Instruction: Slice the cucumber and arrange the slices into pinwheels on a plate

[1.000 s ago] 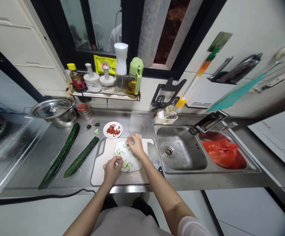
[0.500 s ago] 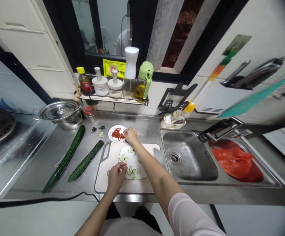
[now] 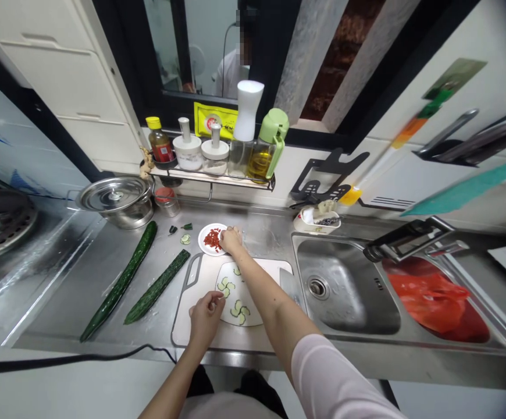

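My right hand (image 3: 232, 240) reaches across to a small white dish (image 3: 203, 247) of red goji berries (image 3: 212, 238). Its fingers are pinched together at the dish's right side, and their tips are hidden. Over the near left part of the cutting board (image 3: 187, 320), my left hand (image 3: 207, 314) is curled, thumb and forefinger close together; whatever is in them is too small to make out. Beside it, a white plate (image 3: 253, 319) on the board carries thin cucumber slices (image 3: 239, 312) fanned into pinwheels. My right forearm covers part of that plate.
A whole cucumber (image 3: 120, 279) and a cut cucumber (image 3: 157, 287) lie left of the board. The knife blade (image 3: 291, 286) rests at the board's right edge, near the sink (image 3: 344, 285). A lidded steel pot (image 3: 126, 203) stands behind, and a seasoning rack (image 3: 218, 177) hangs at the back.
The view has shifted, so the scene sits slightly more to the right. My right hand stays at the goji berry dish, its fingers a little further over it. My left hand stays over the board.
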`<action>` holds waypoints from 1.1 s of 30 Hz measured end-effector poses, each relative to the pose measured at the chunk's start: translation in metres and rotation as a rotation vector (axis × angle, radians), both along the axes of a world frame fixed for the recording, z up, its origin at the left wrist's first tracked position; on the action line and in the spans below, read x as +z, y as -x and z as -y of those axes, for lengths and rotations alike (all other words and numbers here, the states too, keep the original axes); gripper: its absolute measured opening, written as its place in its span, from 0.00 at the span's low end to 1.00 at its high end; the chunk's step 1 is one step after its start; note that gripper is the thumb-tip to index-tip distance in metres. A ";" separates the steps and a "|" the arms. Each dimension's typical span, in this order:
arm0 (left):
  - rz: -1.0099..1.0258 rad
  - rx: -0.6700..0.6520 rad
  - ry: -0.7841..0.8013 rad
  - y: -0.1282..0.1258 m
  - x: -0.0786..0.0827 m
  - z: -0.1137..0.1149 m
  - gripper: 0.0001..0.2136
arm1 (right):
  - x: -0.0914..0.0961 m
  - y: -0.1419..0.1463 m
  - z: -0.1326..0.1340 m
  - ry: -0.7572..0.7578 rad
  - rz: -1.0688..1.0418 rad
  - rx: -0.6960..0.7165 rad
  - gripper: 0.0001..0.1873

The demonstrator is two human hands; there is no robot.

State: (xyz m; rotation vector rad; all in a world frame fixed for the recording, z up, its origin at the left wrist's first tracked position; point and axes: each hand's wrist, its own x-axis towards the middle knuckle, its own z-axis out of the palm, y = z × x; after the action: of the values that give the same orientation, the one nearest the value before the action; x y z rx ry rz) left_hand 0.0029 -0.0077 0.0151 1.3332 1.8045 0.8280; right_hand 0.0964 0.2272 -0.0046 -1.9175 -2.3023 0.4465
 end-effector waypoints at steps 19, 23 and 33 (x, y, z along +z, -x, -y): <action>0.062 0.020 -0.042 -0.006 0.004 -0.001 0.14 | -0.009 -0.010 0.001 0.192 -0.879 -0.146 0.04; 0.054 0.003 -0.051 -0.010 0.003 0.000 0.14 | -0.012 -0.013 0.004 0.231 -0.982 -0.160 0.05; 0.050 -0.007 -0.050 -0.010 0.004 0.001 0.14 | -0.009 -0.021 0.014 0.292 -1.078 -0.151 0.07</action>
State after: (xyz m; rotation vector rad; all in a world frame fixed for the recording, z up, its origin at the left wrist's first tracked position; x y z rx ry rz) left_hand 0.0128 -0.0085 0.0191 1.3374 1.7500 0.9005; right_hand 0.1177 0.2136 -0.0141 -1.3449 -1.4115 1.4145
